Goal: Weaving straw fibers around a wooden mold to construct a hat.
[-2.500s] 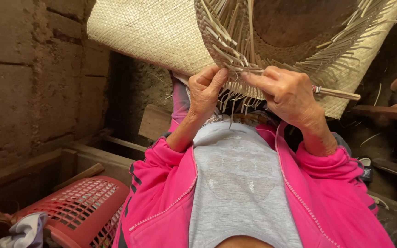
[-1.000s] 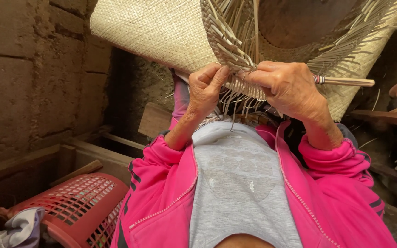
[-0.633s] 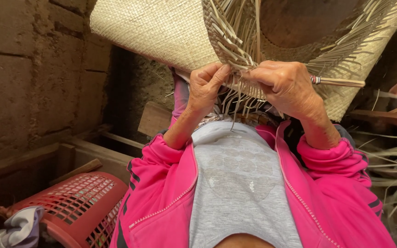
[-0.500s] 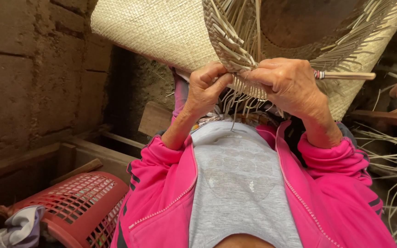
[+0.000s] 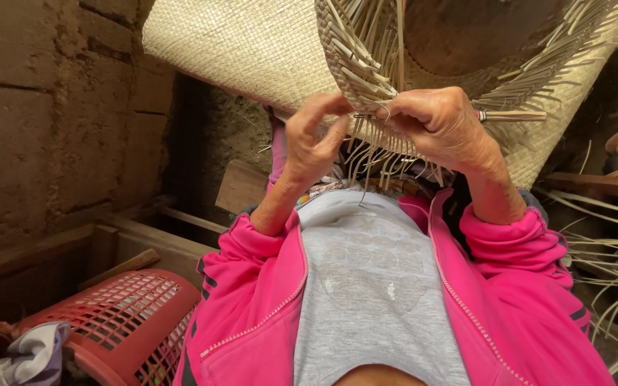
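A dim earthen floor (image 5: 202,154) carries a red plastic basket (image 5: 126,325) at its lower left corner, a wooden board (image 5: 241,187) lying farther in toward the middle.

Rough mud-brick wall (image 5: 44,114), timber ledge (image 5: 144,239), red plastic basket (image 5: 130,322) below.

The woven mat (image 5: 252,50) is pale straw-yellow in a fine checked plait. The jacket (image 5: 252,307) is bright pink over a grey shirt (image 5: 373,293). The slatted basket (image 5: 130,322) is red, beside dull brown walls (image 5: 44,121).
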